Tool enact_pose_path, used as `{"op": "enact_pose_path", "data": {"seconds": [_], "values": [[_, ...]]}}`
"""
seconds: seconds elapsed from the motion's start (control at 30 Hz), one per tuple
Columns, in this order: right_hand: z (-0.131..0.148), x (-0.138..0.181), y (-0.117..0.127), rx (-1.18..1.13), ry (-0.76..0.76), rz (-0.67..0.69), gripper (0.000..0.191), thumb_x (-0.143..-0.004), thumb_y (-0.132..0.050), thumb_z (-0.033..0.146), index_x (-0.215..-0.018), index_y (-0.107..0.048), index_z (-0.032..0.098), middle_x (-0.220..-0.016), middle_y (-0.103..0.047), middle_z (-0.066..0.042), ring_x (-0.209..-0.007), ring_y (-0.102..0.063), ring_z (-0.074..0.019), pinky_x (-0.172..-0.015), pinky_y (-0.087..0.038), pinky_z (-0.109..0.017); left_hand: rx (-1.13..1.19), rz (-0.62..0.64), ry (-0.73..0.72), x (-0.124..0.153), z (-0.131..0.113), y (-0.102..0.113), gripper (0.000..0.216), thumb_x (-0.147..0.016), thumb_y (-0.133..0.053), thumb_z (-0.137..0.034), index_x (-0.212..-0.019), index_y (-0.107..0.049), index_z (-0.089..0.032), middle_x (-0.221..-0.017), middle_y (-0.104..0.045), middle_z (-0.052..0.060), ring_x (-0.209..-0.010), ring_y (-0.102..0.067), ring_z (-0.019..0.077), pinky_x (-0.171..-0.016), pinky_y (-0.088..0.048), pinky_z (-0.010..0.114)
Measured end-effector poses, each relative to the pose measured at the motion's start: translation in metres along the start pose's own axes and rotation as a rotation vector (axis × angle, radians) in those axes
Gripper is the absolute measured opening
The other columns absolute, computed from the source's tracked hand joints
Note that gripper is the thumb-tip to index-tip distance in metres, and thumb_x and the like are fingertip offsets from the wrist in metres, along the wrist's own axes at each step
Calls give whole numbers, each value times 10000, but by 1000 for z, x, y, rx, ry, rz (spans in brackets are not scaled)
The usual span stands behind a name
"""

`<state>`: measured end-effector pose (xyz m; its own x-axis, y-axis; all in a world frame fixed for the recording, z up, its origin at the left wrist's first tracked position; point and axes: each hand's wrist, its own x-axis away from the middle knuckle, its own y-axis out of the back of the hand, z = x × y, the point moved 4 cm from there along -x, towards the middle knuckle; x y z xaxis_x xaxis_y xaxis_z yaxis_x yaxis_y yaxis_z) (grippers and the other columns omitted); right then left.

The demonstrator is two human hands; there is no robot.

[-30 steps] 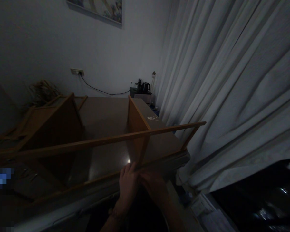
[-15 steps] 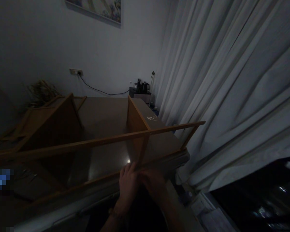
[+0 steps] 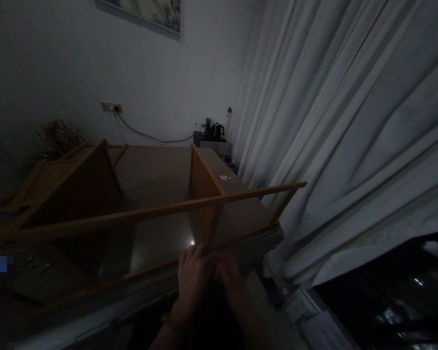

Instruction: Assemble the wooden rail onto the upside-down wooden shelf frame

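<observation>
A brown wooden shelf unit (image 3: 155,209) lies on its side, with panels standing up and a long rail across the front. My left hand (image 3: 192,274) is closed on its lower front rail, beside the foot of the middle upright (image 3: 214,221). Close against it, my right hand (image 3: 229,274) has its fingers bent together at the same rail. Dim light and the hands themselves hide whatever lies between the right fingertips.
Along the right hangs a long pale curtain (image 3: 332,121). A black kettle (image 3: 217,131) stands on a small cabinet in the far corner, its cord running to a wall socket (image 3: 111,107). Dried stalks (image 3: 60,137) lie at the back left. A picture (image 3: 146,14) hangs above.
My right hand has shifted slightly and its fingers show more clearly beside the left. The left hand keeps its place on the rail. The view has moved a little.
</observation>
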<state>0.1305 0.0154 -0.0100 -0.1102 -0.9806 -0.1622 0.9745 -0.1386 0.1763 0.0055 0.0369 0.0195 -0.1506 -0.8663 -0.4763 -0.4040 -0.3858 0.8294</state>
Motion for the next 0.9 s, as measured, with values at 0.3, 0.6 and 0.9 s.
{"op": "enact_pose_path", "data": {"seconds": [0.3,0.6,0.9], "values": [[10,-2,6,312,223,-63,239,-934,-505,389,-1105,-569,234,-1026,-684,-52,-908,-668,-175,-777,-548,-288,7,20,3,-1,0,3,249,-822,-673,-226,-1003,-729,-387,-1151,-652,11,-1024,-536,241,-870,-394,376],[15,1,14,725,458,-37,248,-983,-421,331,-1002,-648,232,-952,-721,-61,-866,-682,-207,-805,-519,-371,34,17,1,1,2,-1,242,-817,-689,-273,-1019,-716,-402,-1151,-648,1,-1016,-528,243,-853,-385,375],[11,3,0,446,266,-91,372,-967,-427,332,-1325,-507,267,-1113,-708,-48,-937,-693,-175,-789,-548,-282,38,55,30,-2,-1,4,277,-810,-700,-278,-1045,-698,-425,-1137,-648,-23,-1017,-525,236,-861,-381,372]]}}
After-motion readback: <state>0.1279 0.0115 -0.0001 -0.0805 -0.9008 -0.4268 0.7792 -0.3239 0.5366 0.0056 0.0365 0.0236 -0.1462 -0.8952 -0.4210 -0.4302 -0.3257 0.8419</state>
